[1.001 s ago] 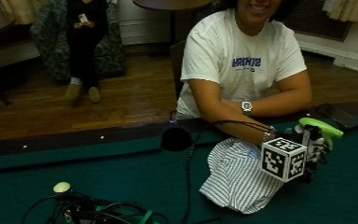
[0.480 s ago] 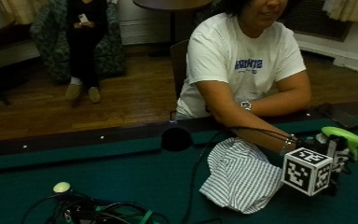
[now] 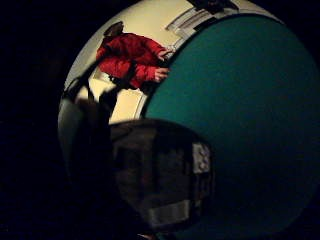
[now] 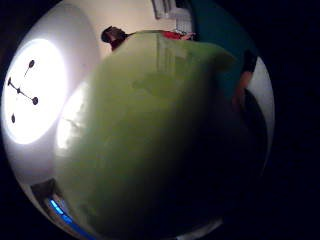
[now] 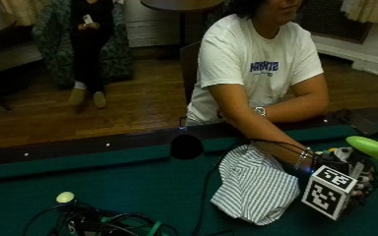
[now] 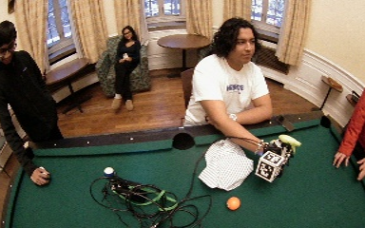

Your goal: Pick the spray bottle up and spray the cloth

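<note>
My gloved right hand (image 5: 362,173) grips the spray bottle (image 5: 371,146) upright just above the green felt; its light green head sticks out over the hand. The bottle is beside the right edge of the striped white cloth (image 5: 254,187), which lies crumpled on the felt. In the wide outside view the spray bottle (image 6: 289,140) is right of the cloth (image 6: 225,164). The green head (image 4: 150,135) fills the thumb side palm view. The bottle's dark body (image 3: 160,175) shows close in the little finger side palm view, over the felt (image 3: 240,100).
A corner pocket (image 5: 186,146) sits in the rail behind the cloth. A tangle of cables (image 5: 104,223) and a white ball (image 5: 65,197) lie at front left. An orange ball (image 6: 233,203) rests in front of the cloth. Another person's hands (image 6: 347,161) rest on the right rail.
My hand has carried the bottle to the right, from over the cloth's edge to just beside it, and a little lower.
</note>
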A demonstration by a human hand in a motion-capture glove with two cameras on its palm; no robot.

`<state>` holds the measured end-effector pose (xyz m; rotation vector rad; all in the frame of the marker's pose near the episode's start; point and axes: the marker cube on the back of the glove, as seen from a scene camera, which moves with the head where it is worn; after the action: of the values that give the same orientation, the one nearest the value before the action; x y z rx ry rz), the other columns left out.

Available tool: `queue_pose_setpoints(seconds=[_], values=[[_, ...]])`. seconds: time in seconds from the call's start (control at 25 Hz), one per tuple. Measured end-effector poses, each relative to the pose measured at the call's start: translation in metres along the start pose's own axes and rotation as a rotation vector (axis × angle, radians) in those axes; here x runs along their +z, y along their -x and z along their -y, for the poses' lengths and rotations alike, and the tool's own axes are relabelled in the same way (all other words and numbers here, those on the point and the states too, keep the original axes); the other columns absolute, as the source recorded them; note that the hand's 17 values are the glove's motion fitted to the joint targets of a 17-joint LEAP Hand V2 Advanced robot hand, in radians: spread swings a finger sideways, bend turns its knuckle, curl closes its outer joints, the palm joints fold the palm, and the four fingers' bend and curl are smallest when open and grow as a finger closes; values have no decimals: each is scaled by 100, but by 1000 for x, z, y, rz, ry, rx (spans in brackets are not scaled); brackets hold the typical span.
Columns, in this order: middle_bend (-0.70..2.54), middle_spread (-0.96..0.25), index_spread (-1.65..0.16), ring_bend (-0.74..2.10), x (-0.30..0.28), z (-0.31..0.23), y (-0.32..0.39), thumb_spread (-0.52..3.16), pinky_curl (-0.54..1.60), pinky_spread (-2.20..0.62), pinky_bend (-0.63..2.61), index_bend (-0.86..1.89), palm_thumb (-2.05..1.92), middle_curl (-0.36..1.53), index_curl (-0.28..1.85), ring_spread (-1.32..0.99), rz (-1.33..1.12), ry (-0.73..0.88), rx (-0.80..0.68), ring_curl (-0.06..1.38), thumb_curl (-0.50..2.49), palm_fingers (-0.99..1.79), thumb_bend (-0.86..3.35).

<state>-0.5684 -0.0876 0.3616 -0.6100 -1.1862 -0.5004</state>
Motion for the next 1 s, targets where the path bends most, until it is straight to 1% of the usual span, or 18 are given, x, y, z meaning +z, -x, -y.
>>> queue_pose_setpoints(seconds=[0.08,0.16,0.24,0.28,0.44,0.68,1.0], values=[[73,-18,-28,62,-1,-9,-9,48,37,-16,29,39,81,56,62,-18,-56,41,40,45,80,103,-8],[65,-18,-30,53,-7,-18,-13,60,38,-8,26,39,72,53,61,-17,-123,74,68,44,76,87,-10],[46,-17,-33,48,-17,-30,-12,68,42,-2,34,32,59,48,60,-16,-195,96,88,44,70,58,-13],[42,-16,-33,47,-24,-36,-11,71,43,0,36,30,56,47,60,-16,-232,101,94,44,68,52,-12],[27,-17,-39,36,-55,-62,-5,79,41,8,42,19,47,41,53,-16,-394,108,106,39,61,32,-9],[18,-17,-43,30,-94,-98,15,86,37,13,39,16,41,36,44,-18,-623,94,75,32,54,31,-6],[18,-18,-46,28,-119,-161,61,91,35,16,33,16,37,35,40,-18,-906,155,-30,31,47,30,-5]])
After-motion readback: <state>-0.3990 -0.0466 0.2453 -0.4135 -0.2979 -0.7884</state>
